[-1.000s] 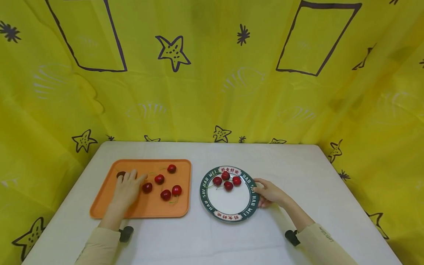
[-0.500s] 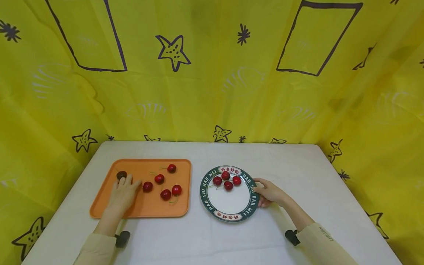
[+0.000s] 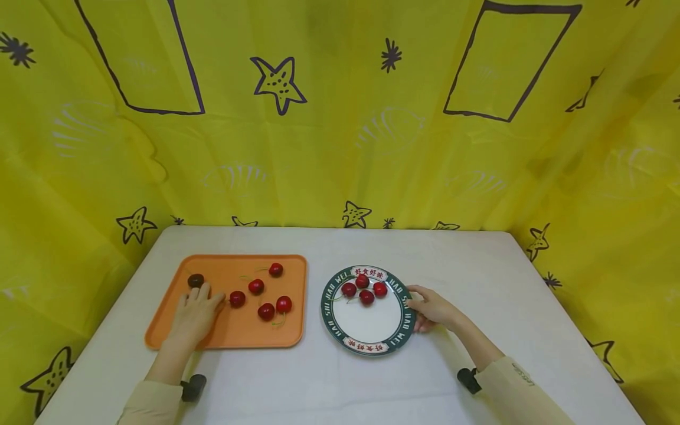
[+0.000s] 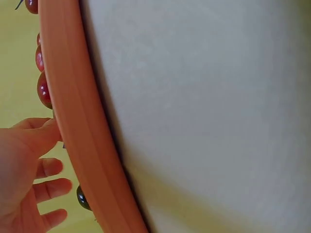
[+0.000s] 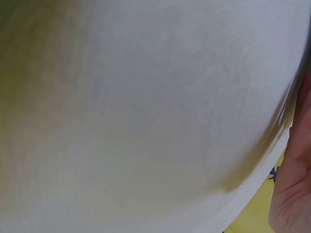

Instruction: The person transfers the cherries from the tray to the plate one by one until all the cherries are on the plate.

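Note:
In the head view my left hand (image 3: 196, 316) is over the orange tray (image 3: 159, 330). Its thumb and forefinger close together at the stem of a dark red cherry (image 3: 237, 299), which lies on the tray; the rim partly hides these fingertips in the left wrist view. The other fingers (image 4: 52, 189) reach loosely forward, near a dark brown, cherry-like fruit (image 3: 196, 280). My right hand (image 3: 432, 308) grips the right edge of a green-rimmed white plate (image 3: 366, 327), thumb on the rim and other fingers at its side. Several red cherries (image 3: 366, 297) with stems sit on the plate's far part.
More red cherries (image 3: 267, 311) lie around the tray's middle and right side. A white cloth (image 3: 340, 389) covers the table, and yellow patterned curtains (image 3: 340, 153) hang behind it and at both sides. A black wrist device (image 3: 193, 388) sits under the left sleeve.
My left hand has drawn back from the dark brown fruit, toward the near side, and its thumb has come in toward the fingers. My right hand and the plate have stayed still.

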